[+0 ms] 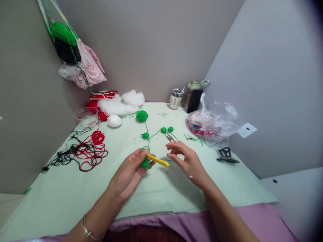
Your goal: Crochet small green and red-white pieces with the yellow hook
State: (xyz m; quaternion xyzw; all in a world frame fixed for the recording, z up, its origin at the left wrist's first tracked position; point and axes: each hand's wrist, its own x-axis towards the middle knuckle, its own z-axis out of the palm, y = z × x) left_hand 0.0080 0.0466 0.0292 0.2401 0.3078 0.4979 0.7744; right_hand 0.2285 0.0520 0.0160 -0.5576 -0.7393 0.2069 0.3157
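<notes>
My left hand [135, 163] is closed on a small green crocheted piece [145, 164]. A yellow-handled crochet hook [158, 160] sticks out to the right from between its thumb and fingers. To the right of the hook's end, my right hand [185, 159] has its thumb and fingers curved and apart, with nothing visible between them. Just beyond its fingertips lies a pair of scissors [171, 137], partly hidden by the hand. Green yarn [148, 143] runs from the work toward a green yarn ball [141, 116]. Small green crocheted balls [170, 129] lie behind the scissors.
Tangled red and black cord [85, 153] spreads over the left side. White stuffing [118, 104], a white yarn ball [114, 120] and a clear plastic tub [87, 116] stand behind it. At right are a plastic bag [212, 122], a phone [194, 101], a pen can [176, 99] and a black hair claw [227, 155].
</notes>
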